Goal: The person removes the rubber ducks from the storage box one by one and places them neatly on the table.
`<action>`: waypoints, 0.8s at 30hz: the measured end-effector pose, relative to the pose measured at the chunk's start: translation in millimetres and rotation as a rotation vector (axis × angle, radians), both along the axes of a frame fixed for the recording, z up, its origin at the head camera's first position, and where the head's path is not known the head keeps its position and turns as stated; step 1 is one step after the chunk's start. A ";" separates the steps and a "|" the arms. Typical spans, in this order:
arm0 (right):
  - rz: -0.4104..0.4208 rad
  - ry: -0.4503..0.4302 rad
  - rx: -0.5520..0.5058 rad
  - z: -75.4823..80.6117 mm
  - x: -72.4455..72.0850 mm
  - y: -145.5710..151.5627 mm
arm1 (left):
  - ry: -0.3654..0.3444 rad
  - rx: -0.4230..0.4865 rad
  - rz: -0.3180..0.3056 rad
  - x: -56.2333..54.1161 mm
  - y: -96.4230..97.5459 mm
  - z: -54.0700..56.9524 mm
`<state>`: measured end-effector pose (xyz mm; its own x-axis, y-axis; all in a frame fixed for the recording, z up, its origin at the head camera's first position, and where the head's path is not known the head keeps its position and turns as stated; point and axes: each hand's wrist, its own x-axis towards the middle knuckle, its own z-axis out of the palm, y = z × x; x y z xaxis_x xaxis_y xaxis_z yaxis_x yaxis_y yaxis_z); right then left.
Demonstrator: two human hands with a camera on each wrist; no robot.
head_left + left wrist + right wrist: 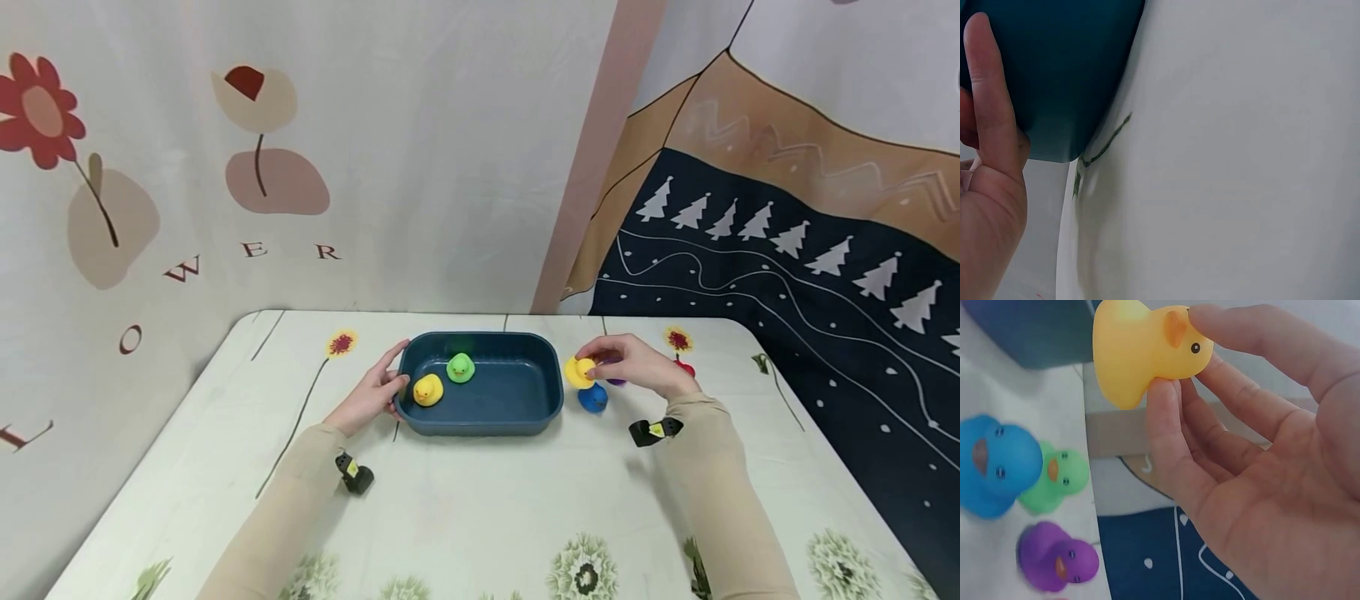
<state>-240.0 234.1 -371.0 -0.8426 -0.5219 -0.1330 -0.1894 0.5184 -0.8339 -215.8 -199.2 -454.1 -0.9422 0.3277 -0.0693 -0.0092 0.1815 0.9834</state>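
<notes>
A dark blue rectangular tub (480, 429) stands on the table. Near its left end, a yellow rubber duck (428, 390) and a green rubber duck (461, 367) sit inside. My left hand (371, 393) holds the tub's left end, with a straight digit along its outer wall in the left wrist view. Just past the right end, my right hand (633, 364) pinches another yellow rubber duck (1125, 356) between thumb and fingertips, above the table. Beneath and beside this hand are a blue duck (1007, 465), a second green duck (1063, 472) and a purple duck (1054, 559).
A red object (685, 367) shows behind my right wrist, mostly hidden. The white tablecloth (480, 500) carries printed flowers. Printed fabric (420, 167) hangs behind the table, and dark fabric with white trees (750, 250) hangs at the right.
</notes>
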 end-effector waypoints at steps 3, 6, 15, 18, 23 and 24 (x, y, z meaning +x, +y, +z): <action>-0.012 -0.002 0.011 1.0 2.0 7.0 | 0.002 -0.002 0.001 0.6 0.1 0.1; -0.030 -0.001 0.030 2.3 3.7 13.9 | -0.001 -0.008 0.009 0.8 0.8 0.6; -0.072 -0.016 0.071 -0.2 5.9 31.1 | -0.006 -0.010 0.010 1.3 1.6 1.2; -0.079 -0.018 0.073 -1.9 7.5 35.3 | -0.006 -0.006 0.008 1.6 1.6 1.1; -0.093 -0.032 0.073 -4.3 9.5 40.8 | -0.010 -0.003 0.005 1.4 1.2 0.6; -0.095 -0.032 0.078 -5.0 9.7 42.2 | -0.009 -0.003 0.004 1.5 1.1 0.6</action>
<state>-230.3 276.2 -376.0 -0.8825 -0.4266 -0.1979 -0.1100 0.5964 -0.7951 -214.3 -198.0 -453.6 -0.9430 0.3232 -0.0789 -0.0189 0.1847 0.9826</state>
